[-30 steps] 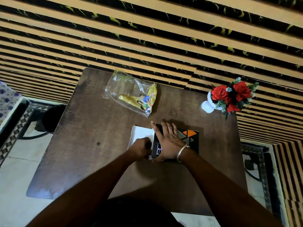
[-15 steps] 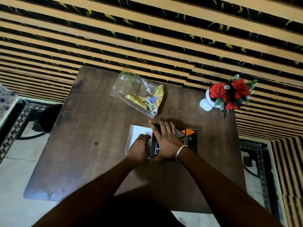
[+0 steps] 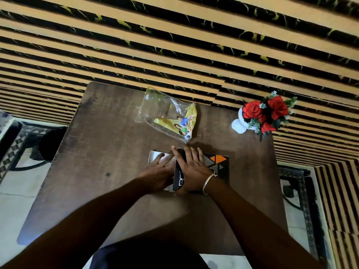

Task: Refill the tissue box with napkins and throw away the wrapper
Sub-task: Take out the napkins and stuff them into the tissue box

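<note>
A black tissue box (image 3: 218, 165) with orange and grey triangles lies flat on the brown table (image 3: 97, 152). My right hand (image 3: 191, 167) rests palm-down on its left half, fingers spread. A stack of white napkins (image 3: 155, 155) sticks out of the box's left end. My left hand (image 3: 160, 171) lies flat on the napkins, fingers pointing toward the box opening. The clear and yellow plastic wrapper (image 3: 169, 115) lies crumpled on the table behind the box, apart from both hands.
A white vase with red artificial roses (image 3: 262, 113) stands at the table's far right corner. A striped black-and-tan wall runs behind the table. A dark round bin (image 3: 51, 142) sits on the floor to the left. A black metal frame (image 3: 303, 183) stands at the right.
My left hand has opened from a curled fist to a flat palm over the napkins. My right hand stays on the box. The wrapper has not moved.
</note>
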### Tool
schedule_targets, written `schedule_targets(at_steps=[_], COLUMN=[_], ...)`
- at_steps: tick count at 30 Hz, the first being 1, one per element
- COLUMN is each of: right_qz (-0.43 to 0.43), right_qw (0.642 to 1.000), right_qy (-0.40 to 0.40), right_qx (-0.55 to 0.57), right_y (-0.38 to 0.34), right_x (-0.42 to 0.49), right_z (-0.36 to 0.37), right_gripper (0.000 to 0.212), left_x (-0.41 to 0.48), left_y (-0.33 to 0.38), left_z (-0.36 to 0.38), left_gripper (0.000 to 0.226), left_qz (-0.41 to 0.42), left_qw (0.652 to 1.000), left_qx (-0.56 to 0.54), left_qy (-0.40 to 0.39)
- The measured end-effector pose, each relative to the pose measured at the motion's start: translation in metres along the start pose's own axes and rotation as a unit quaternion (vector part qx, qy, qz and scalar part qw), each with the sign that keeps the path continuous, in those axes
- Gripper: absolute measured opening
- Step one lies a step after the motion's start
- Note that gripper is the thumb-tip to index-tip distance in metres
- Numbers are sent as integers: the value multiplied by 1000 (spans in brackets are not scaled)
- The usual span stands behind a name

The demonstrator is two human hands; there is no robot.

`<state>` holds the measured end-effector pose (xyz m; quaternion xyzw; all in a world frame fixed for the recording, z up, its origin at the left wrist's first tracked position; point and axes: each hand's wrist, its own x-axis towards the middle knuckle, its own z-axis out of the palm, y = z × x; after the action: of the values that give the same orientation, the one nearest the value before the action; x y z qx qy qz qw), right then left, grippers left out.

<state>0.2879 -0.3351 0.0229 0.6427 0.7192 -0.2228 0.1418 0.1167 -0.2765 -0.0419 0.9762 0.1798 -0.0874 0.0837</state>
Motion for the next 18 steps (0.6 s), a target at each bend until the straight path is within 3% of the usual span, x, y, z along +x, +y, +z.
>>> schedule_targets(at_steps=[4,9,14,17,18], right_qz=[0,-3,-1,-2,-2], right_qw=[1000,1000,1000,1000,1000], right_qy=[3,4,12,12,10], right_qx=[-11,-18,-19,-16,-16], right_y=[0,1,1,1,1], right_x=[1,1,1,1,1], right_z=[2,3,6,5,5], right_gripper=[151,150,149,149,149], left_x=[-6,-15,-6,8,15], left_y=[-1,-2,-9,-4,-2], left_z=[4,4,-1,-10,-7], left_gripper=[55,40,43,8,8], left_qz=[-46,111,210,237,225], left_qw=[998,989,967,962,970], left_qx=[11,94,142,123,92], left_qy=[-30,26,40,56,16])
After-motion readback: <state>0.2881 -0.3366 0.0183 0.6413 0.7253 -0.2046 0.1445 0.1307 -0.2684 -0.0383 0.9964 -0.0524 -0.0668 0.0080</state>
